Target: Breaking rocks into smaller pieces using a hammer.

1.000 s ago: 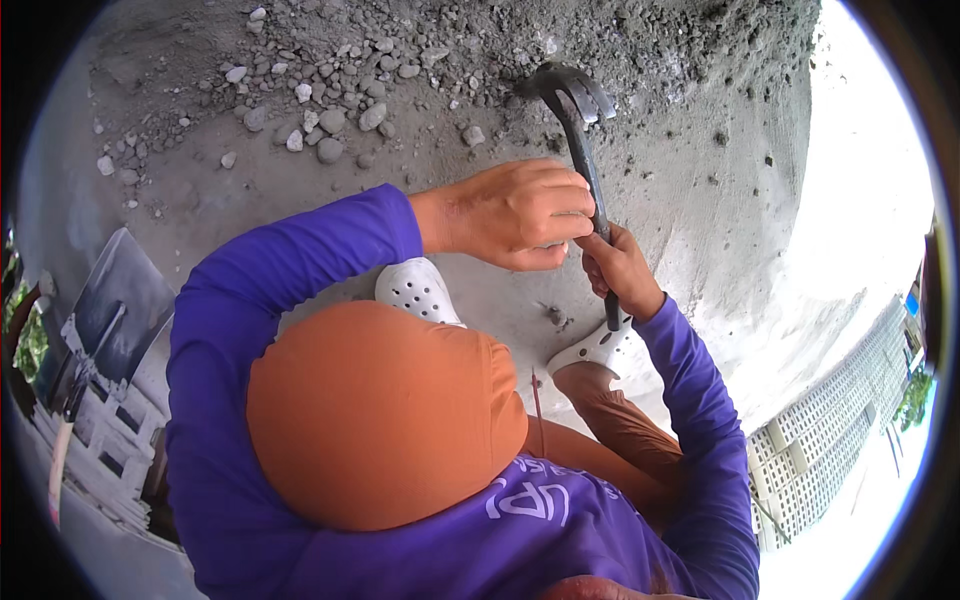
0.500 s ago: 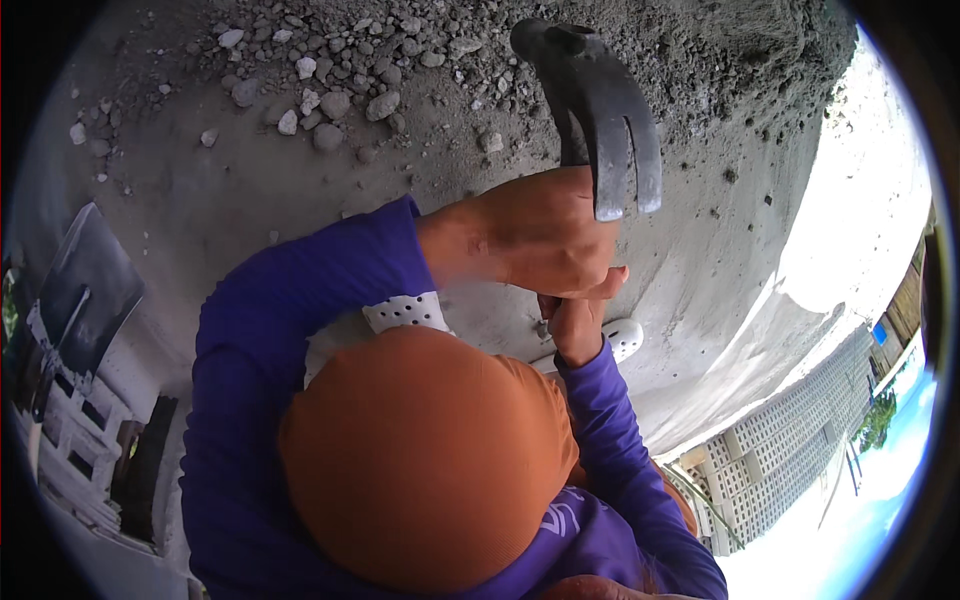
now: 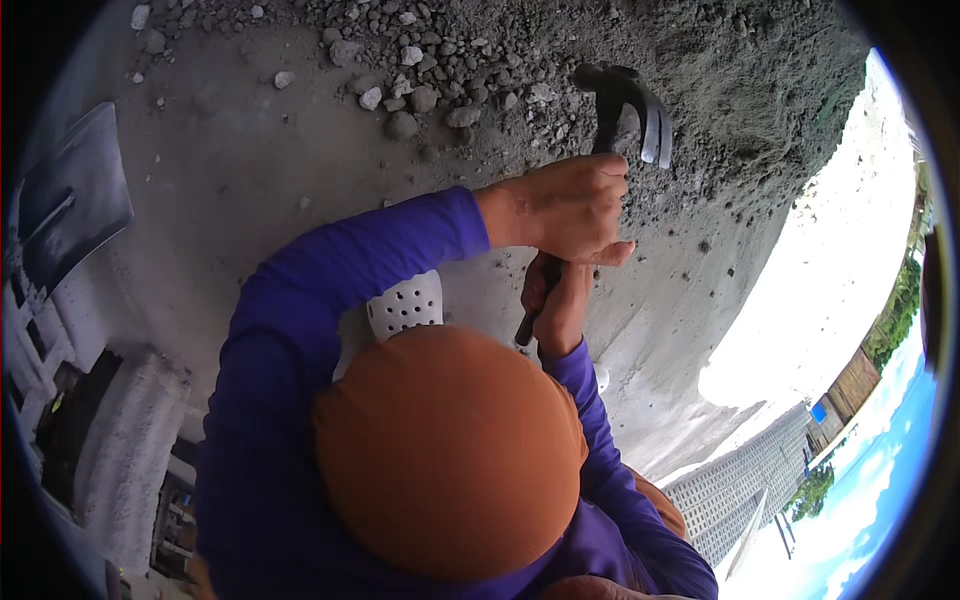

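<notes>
Two hands: both on one claw hammer (image 3: pixel 628 110)
L hand (image 3: pixel 562 208): grip wrapped round handle, upper
R hand (image 3: pixel 556 300): grip wrapped round handle, lower
Hammer head: raised over gravel (image 3: pixel 420 70), concrete floor (image 3: pixel 250 180)

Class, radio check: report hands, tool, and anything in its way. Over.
Left hand and right hand both gripping claw hammer, head raised. Loose stones and gravel beneath. Nothing blocking.

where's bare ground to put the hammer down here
Bare concrete lies between the shovel blade and the left hand, below the stones. Another bare strip lies right of the right hand. Rubble crowds the top.
</notes>
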A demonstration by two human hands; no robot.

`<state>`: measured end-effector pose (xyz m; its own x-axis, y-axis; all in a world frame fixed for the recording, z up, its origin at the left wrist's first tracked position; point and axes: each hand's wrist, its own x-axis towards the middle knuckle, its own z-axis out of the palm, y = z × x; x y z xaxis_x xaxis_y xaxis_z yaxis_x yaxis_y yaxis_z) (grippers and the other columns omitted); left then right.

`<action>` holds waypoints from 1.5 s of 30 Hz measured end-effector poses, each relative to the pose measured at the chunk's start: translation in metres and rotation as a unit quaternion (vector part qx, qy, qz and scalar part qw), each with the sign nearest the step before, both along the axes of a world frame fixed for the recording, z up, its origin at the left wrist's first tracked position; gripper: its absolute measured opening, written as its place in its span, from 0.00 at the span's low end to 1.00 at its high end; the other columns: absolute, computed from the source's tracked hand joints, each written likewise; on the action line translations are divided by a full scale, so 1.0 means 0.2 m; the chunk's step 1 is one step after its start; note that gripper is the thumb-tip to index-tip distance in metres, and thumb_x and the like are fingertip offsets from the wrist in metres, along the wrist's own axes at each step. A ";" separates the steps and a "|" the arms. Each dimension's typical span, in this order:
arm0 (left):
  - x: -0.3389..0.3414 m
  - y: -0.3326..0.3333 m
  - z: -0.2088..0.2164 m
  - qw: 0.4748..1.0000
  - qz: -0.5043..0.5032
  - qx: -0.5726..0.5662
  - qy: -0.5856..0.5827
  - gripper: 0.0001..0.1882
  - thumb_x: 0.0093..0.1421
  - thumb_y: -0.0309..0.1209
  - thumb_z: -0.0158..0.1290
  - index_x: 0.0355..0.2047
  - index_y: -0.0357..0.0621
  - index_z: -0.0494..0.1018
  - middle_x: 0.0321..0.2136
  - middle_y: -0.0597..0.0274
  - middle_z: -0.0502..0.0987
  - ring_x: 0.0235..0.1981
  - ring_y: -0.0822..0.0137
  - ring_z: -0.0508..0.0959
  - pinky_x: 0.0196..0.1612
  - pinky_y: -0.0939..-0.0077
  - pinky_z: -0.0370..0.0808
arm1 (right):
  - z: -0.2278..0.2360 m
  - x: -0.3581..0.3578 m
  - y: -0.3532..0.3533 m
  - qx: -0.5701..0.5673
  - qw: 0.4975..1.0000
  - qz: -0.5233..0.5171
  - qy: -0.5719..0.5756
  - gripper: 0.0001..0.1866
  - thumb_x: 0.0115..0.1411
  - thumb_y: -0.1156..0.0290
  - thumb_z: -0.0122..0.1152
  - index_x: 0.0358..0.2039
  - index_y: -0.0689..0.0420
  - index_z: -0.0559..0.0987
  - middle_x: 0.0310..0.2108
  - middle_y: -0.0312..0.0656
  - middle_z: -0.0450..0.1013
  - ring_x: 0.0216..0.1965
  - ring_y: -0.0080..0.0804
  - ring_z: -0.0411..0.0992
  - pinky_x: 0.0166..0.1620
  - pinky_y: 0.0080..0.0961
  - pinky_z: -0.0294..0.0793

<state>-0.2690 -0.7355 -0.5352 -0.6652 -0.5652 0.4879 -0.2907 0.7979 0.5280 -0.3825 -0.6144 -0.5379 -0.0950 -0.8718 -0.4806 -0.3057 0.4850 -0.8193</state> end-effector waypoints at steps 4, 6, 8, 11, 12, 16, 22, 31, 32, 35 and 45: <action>0.02 0.01 0.37 0.985 -0.049 -0.093 0.139 0.23 0.55 0.40 0.43 0.06 0.43 0.62 0.09 0.67 0.61 0.20 0.64 0.66 0.47 0.72 0.62 | 0.02 0.03 -0.01 0.059 0.971 -0.144 -0.180 0.24 0.62 0.46 0.40 0.22 0.55 0.65 0.12 0.31 0.58 0.09 0.19 0.52 0.12 0.16 0.49; 0.01 0.04 0.30 0.983 -0.026 -0.097 0.153 0.22 0.55 0.40 0.43 0.06 0.44 0.63 0.10 0.66 0.62 0.22 0.64 0.67 0.48 0.71 0.62 | 0.02 0.05 -0.03 0.087 0.971 -0.137 -0.175 0.23 0.62 0.49 0.42 0.24 0.56 0.66 0.13 0.32 0.59 0.09 0.19 0.53 0.13 0.16 0.51; 0.00 0.11 0.15 0.981 0.018 -0.099 0.168 0.22 0.55 0.40 0.43 0.07 0.44 0.65 0.11 0.65 0.64 0.24 0.63 0.69 0.50 0.68 0.62 | 0.01 0.07 -0.05 0.115 0.970 -0.127 -0.175 0.21 0.62 0.51 0.44 0.25 0.57 0.67 0.14 0.33 0.60 0.10 0.20 0.55 0.13 0.17 0.52; 0.06 0.14 -0.18 0.983 0.016 0.172 0.055 0.22 0.55 0.40 0.43 0.08 0.44 0.68 0.11 0.64 0.66 0.25 0.63 0.69 0.50 0.67 0.62 | -0.13 0.10 0.00 0.029 1.000 0.000 0.008 0.11 0.58 0.67 0.53 0.36 0.62 0.70 0.22 0.37 0.65 0.20 0.25 0.65 0.22 0.21 0.65; 0.02 0.15 -0.20 0.984 0.027 0.142 0.107 0.23 0.55 0.41 0.43 0.08 0.43 0.68 0.11 0.63 0.66 0.25 0.63 0.69 0.50 0.67 0.62 | -0.19 0.01 0.03 0.023 1.000 -0.004 0.014 0.11 0.58 0.67 0.53 0.36 0.62 0.70 0.22 0.37 0.65 0.20 0.25 0.65 0.22 0.21 0.65; 0.05 0.14 -0.15 0.991 0.029 0.092 0.087 0.23 0.54 0.42 0.45 0.07 0.42 0.67 0.11 0.63 0.67 0.25 0.63 0.69 0.50 0.69 0.63 | 0.04 0.07 0.04 0.024 0.985 0.122 0.118 0.16 0.54 0.75 0.53 0.44 0.64 0.67 0.29 0.42 0.67 0.31 0.27 0.68 0.33 0.25 0.68; 0.00 0.11 0.20 0.967 -0.024 -0.179 0.177 0.23 0.53 0.41 0.42 0.04 0.46 0.65 0.10 0.63 0.66 0.27 0.65 0.70 0.48 0.72 0.63 | -0.09 -0.01 0.17 -0.109 0.986 -0.055 -0.114 0.20 0.59 0.68 0.47 0.51 0.63 0.62 0.40 0.45 0.65 0.39 0.29 0.68 0.38 0.24 0.69; 0.08 0.10 -0.21 0.988 0.077 0.114 0.074 0.21 0.53 0.40 0.44 0.07 0.43 0.68 0.12 0.64 0.65 0.24 0.65 0.68 0.46 0.68 0.63 | -0.10 0.05 -0.04 -0.023 0.994 0.105 0.036 0.18 0.42 0.84 0.51 0.38 0.63 0.73 0.38 0.50 0.67 0.41 0.47 0.68 0.41 0.33 0.69; 0.07 0.10 -0.19 0.989 0.063 0.116 0.061 0.20 0.52 0.39 0.44 0.07 0.43 0.68 0.13 0.64 0.66 0.24 0.65 0.68 0.46 0.68 0.62 | -0.08 0.04 -0.01 -0.018 0.993 0.108 0.038 0.18 0.42 0.84 0.51 0.38 0.63 0.73 0.38 0.50 0.67 0.41 0.47 0.68 0.41 0.33 0.69; 0.07 0.13 -0.05 0.992 0.039 0.075 0.094 0.20 0.51 0.40 0.45 0.08 0.41 0.68 0.14 0.63 0.68 0.26 0.64 0.69 0.46 0.70 0.64 | -0.09 0.05 0.02 0.126 0.987 0.064 0.072 0.17 0.49 0.79 0.50 0.42 0.63 0.70 0.38 0.49 0.67 0.42 0.46 0.67 0.42 0.33 0.68; 0.04 0.12 -0.19 0.987 0.053 0.146 0.044 0.24 0.55 0.42 0.45 0.07 0.40 0.69 0.13 0.63 0.67 0.26 0.64 0.69 0.50 0.69 0.62 | -0.07 -0.03 -0.03 -0.075 0.983 0.166 0.021 0.21 0.64 0.55 0.38 0.46 0.60 0.66 0.35 0.40 0.68 0.33 0.27 0.69 0.33 0.23 0.69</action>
